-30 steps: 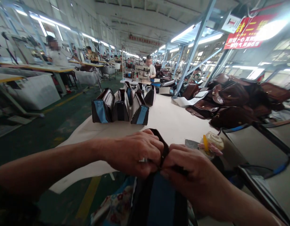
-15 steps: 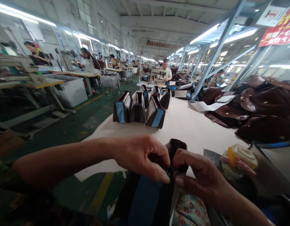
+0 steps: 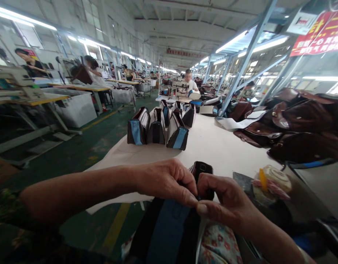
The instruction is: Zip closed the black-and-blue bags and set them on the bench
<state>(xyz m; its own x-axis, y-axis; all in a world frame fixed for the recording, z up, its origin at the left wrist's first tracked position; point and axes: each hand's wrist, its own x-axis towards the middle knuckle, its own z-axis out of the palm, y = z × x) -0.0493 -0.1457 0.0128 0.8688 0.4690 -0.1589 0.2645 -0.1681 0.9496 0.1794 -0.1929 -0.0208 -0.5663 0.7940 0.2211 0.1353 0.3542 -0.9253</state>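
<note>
A black bag piece with a wide blue stripe (image 3: 167,231) lies close to my body at the bottom centre. My left hand (image 3: 169,181) pinches its top edge from the left, thumb and forefinger together. My right hand (image 3: 226,200) pinches the same edge from the right, its thumb tip touching the left thumb. What lies between the fingertips is mostly hidden. Just behind my hands stands a dark glossy piece with a small square mark (image 3: 203,168). Flower-patterned cloth (image 3: 219,244) shows below my right hand.
Several black, grey and blue bag pieces (image 3: 178,135) stand on the pale table (image 3: 212,141). Brown leather bags (image 3: 303,146) are piled at right, near a roll with a yellow clip (image 3: 273,181). People work at sewing tables beyond; one person (image 3: 190,82) sits ahead.
My thumb tips have come together over the edge of the bag piece. The surroundings have shifted slightly left in view. A person at the left has raised a brown piece.
</note>
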